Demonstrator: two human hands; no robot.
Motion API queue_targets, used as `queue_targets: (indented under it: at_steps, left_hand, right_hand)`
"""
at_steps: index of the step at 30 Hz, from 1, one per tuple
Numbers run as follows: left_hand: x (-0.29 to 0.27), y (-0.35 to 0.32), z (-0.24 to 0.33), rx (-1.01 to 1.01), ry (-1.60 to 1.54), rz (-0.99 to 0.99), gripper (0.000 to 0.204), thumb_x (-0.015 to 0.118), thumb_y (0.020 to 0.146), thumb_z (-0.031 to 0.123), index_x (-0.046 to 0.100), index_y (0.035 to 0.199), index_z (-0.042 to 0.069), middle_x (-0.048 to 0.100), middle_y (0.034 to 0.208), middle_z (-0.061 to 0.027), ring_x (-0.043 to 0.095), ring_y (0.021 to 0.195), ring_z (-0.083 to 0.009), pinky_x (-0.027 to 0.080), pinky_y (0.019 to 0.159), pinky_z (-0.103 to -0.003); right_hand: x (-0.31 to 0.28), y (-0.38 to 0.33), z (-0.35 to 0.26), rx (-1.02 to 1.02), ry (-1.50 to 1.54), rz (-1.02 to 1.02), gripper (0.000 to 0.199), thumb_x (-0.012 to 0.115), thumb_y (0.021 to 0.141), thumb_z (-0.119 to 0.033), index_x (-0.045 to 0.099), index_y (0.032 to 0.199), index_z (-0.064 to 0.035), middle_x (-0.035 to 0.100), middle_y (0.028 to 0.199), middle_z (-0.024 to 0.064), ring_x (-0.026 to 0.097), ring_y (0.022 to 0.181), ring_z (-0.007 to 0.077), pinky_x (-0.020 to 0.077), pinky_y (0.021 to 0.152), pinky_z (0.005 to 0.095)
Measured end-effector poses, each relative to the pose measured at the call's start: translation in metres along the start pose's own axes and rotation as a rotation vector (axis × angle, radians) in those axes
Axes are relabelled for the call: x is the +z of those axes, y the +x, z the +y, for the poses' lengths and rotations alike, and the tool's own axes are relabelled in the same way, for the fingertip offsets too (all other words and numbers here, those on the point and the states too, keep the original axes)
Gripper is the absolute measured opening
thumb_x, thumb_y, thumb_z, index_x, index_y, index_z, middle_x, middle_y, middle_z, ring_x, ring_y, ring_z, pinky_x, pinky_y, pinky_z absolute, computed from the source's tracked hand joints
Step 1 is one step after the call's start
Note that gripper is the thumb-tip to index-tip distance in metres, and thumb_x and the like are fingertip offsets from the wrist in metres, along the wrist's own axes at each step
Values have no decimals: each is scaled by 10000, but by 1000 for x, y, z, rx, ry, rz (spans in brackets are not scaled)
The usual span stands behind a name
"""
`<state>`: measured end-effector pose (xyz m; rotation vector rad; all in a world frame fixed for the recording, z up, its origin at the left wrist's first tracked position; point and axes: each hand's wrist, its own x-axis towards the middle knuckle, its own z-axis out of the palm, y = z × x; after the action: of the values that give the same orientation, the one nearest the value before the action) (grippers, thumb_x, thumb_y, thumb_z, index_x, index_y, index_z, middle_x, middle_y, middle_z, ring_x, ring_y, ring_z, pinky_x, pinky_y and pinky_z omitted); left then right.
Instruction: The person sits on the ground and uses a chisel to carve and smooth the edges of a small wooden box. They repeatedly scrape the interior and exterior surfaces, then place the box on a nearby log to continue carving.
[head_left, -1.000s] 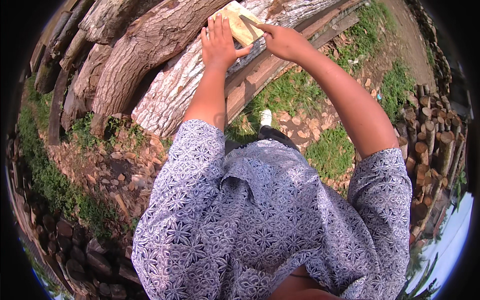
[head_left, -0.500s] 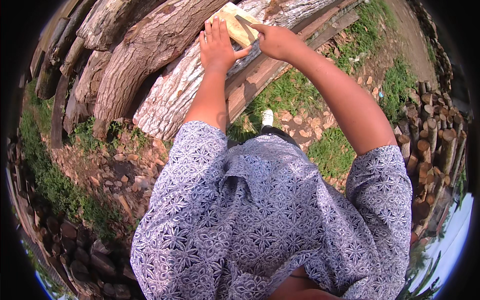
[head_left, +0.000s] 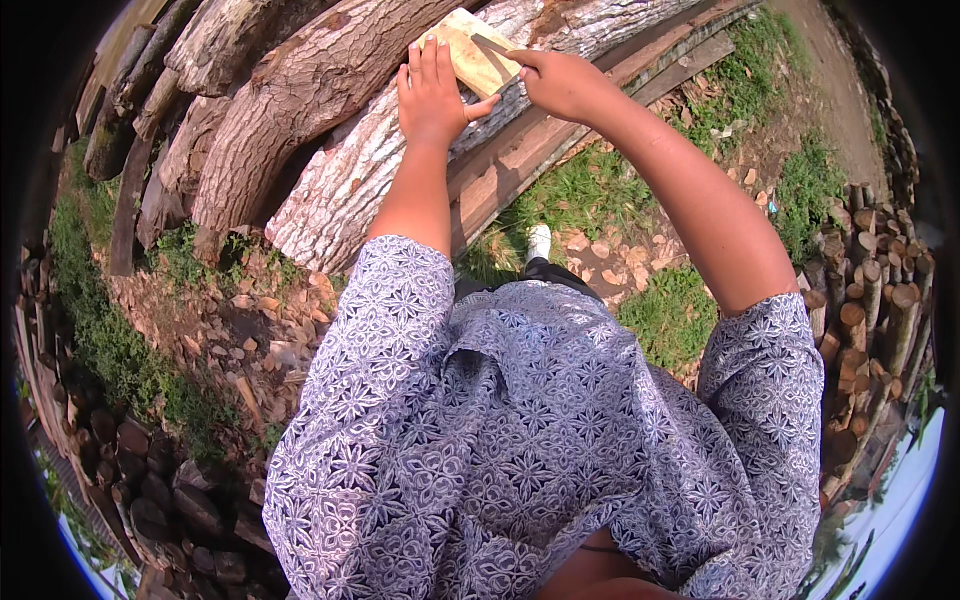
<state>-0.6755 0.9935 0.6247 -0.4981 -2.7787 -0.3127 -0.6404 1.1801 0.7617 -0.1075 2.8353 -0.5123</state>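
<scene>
A pale yellow wooden block [head_left: 468,62] lies on a whitish, rough-barked log [head_left: 345,185] at the top of the view. My left hand [head_left: 432,98] presses flat along the block's left side, fingers stretched out and thumb spread toward its near corner. In my right hand [head_left: 562,84] is a knife with a thin dark blade [head_left: 488,43]. The blade lies across the block's top face, pointing up and left, and my index finger stretches along it. The closed fingers hide the handle.
Thick brown logs [head_left: 300,85] lie beyond and left of the whitish one; sawn planks [head_left: 520,160] run along its near side. Stacked cut logs [head_left: 865,290] stand at the right, with more at lower left. Grass and wood chips [head_left: 240,345] cover the ground near my white shoe [head_left: 539,241].
The whole view has shifted slightly. My right hand with the knife sits a little farther right; the left hand stays on the block.
</scene>
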Motion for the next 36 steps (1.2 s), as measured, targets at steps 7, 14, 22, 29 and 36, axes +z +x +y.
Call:
queue_targets:
  at_steps: [7,14,22,29,36]
  left_hand:
    - [-2,3,1,-35,56,-102,1280,532,703,925,204,1597,70,169,1682,-103,85,1563,-294,127,1247,-463]
    - [-6,9,3,-21,34,-128,1282,627,674,866,197,1593,83,192,1674,-93,108,1559,-289,150,1248,-459]
    - [-5,2,3,-34,38,-90,1281,583,677,904,224,1587,77,210,1668,-83,128,1554,-277,163,1243,-451]
    - [-4,4,2,-42,64,-117,1271,561,689,912,220,1588,81,195,1677,-83,112,1559,-280,139,1249,-446]
    - [-7,4,2,-35,65,-109,1281,558,682,918,214,1588,80,192,1674,-88,104,1558,-281,142,1249,-446]
  right_hand:
    - [7,7,-5,-8,43,8,450,454,984,-244,584,1407,-166,696,1162,215,662,1068,391,511,971,469]
    - [10,55,-16,36,70,36,477,460,974,-261,567,1431,-178,700,1181,200,676,1063,372,524,956,449]
    - [-20,2,19,6,12,-76,457,465,1007,-256,550,1450,-185,638,1345,170,609,1233,345,468,1051,423]
    - [-22,6,10,0,12,-76,449,464,1006,-254,560,1441,-192,649,1318,176,614,1219,351,474,1041,431]
    - [-24,16,-1,19,-10,-113,450,460,1004,-260,564,1436,-190,681,1235,194,653,1129,368,502,991,444]
